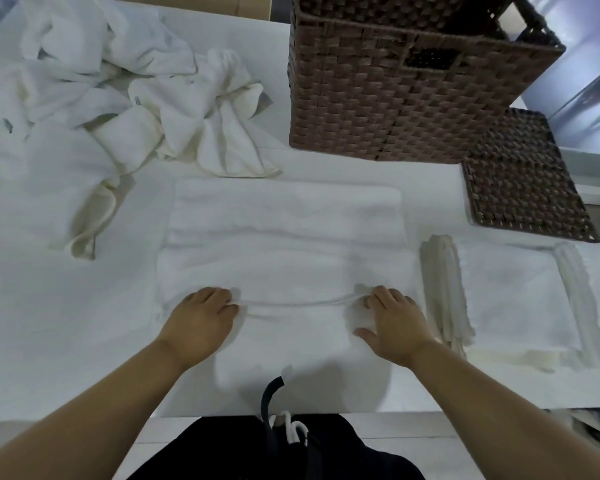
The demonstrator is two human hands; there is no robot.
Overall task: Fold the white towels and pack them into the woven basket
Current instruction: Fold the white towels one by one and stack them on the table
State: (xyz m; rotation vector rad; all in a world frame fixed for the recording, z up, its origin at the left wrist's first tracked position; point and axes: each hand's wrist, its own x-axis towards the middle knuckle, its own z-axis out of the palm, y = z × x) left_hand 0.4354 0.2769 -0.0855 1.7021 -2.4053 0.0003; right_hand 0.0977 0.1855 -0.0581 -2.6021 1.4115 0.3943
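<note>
Both hands pinch the near hem of the white towel (284,237), left hand (201,320) and right hand (392,323) well apart along it. Its long axis runs away from them, toward the woven basket (395,98) beyond its far edge, nearer the right hand.

A white towel (284,237) lies flat on the table, its near edge lifted into a fold. Crumpled towels (136,88) heap at far left, a folded stack (499,299) sits right. The brown woven basket (395,98) stands upright beyond.
</note>
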